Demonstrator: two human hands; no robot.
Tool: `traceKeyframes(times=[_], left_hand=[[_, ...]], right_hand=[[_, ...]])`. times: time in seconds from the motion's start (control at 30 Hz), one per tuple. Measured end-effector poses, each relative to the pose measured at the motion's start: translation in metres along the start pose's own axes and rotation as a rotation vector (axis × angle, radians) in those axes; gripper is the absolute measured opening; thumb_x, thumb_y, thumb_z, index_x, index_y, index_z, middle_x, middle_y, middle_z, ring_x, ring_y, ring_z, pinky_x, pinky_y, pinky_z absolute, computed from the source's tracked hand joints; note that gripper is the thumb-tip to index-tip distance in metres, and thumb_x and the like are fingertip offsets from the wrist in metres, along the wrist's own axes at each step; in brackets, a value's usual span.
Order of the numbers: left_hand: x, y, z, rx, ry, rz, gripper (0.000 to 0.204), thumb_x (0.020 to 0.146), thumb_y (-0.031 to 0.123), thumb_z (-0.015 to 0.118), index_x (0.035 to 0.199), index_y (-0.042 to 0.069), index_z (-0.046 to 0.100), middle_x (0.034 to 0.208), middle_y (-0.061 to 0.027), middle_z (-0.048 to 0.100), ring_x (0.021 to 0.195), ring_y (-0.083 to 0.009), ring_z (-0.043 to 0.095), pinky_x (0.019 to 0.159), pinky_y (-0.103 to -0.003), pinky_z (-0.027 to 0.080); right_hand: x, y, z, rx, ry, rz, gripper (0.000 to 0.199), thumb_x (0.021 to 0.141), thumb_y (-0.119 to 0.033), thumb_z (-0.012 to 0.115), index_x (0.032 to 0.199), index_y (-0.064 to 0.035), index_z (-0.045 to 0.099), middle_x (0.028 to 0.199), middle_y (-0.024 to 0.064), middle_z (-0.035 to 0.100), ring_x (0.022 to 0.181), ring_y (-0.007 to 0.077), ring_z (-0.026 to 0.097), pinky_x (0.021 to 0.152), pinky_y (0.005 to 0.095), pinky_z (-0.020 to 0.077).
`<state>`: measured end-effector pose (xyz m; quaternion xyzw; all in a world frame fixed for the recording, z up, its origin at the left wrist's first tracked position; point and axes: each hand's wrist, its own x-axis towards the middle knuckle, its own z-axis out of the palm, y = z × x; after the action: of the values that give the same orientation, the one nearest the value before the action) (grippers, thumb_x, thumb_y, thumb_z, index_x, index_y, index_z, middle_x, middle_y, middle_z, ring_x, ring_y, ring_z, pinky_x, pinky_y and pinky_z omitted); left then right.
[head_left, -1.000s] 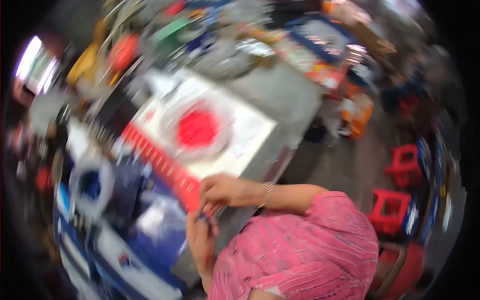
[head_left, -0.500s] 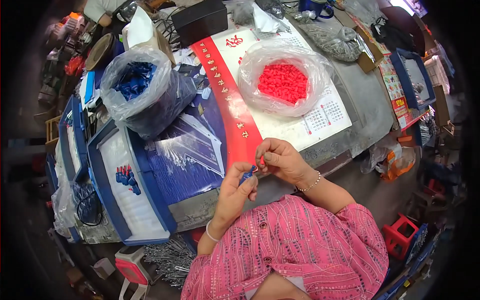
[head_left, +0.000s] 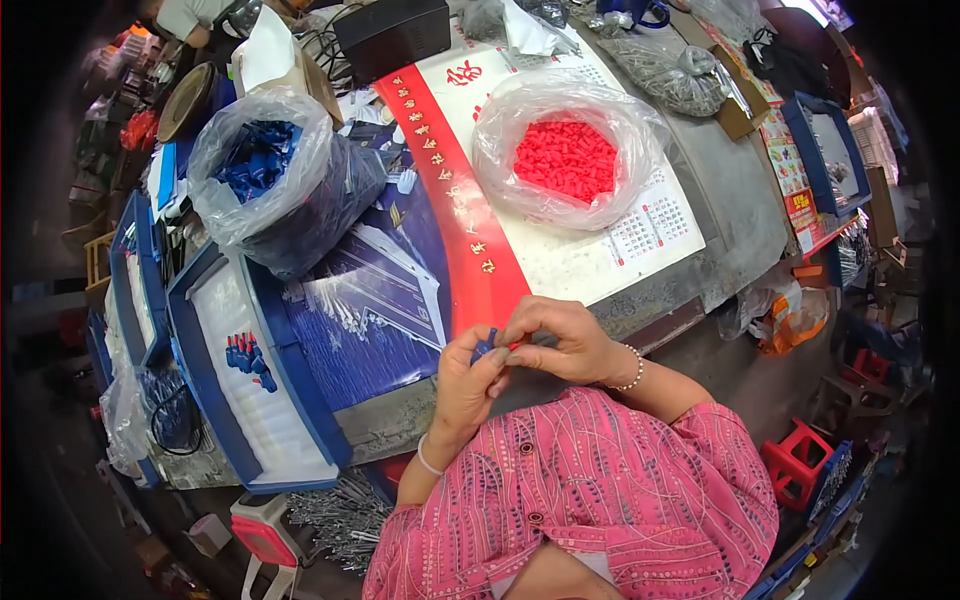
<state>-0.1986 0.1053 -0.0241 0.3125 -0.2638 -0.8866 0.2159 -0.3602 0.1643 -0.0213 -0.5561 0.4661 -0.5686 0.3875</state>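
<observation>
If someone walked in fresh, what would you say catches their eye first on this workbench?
Probably the clear plastic bag of bright red small parts sitting open on the white calendar sheet at the table's far side. To its left stands a clear bag of dark blue parts. Near the table's front edge, the left hand and right hand meet, pinching a small blue piece and a red one between the fingertips.

Clear bag w/ red bits [head_left: 566, 160] centre; clear bag w/ blue bits [head_left: 262, 170] left; white-red calendar sheet [head_left: 600, 250] under.

hands [head_left: 520, 355] pinching blue piece [head_left: 486, 346], red-parts bag [head_left: 566, 150]
</observation>
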Motion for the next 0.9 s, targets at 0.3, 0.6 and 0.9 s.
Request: traceKeyframes(times=[0.3,0.6,0.9], left_hand=[[0.000,-0.005,-0.004,0.162,0.021,0.131,0.015,0.084,0.003,0.057,0.096,0.004,0.049,0.073,-0.0020,0.053,0.052,-0.0053,0.045,0.045,-0.017,0.035],[-0.007,0.001,-0.001,0.286,-0.179,0.117,0.023,0.092,0.010,0.044,0.111,0.004,0.032,0.085,-0.0088,0.053,0.060,-0.0089,0.048,0.054,-0.020,0.040],[-0.006,0.008,-0.001,0.131,-0.194,-0.034,0.020,0.093,0.013,0.045,0.108,0.002,0.038,0.085,-0.0113,0.055,0.055,-0.0112,0.051,0.052,-0.020,0.042]], right_hand=[[0.000,0.002,0.000,0.214,-0.031,0.199,0.015,0.080,-0.005,0.064,0.093,0.0016,0.061,0.082,0.0060,0.058,0.074,0.0121,0.054,0.066,0.0232,0.0432],[-0.005,0.020,0.005,1.110,0.192,0.530,0.015,0.086,-0.013,0.057,0.096,-0.0008,0.058,0.081,0.0078,0.059,0.070,0.0169,0.059,0.064,0.0299,0.0492],[-0.003,0.024,0.010,1.194,0.194,0.637,0.019,0.086,-0.018,0.060,0.096,-0.0028,0.058,0.083,0.0060,0.057,0.068,0.0110,0.054,0.064,0.0232,0.0462]])
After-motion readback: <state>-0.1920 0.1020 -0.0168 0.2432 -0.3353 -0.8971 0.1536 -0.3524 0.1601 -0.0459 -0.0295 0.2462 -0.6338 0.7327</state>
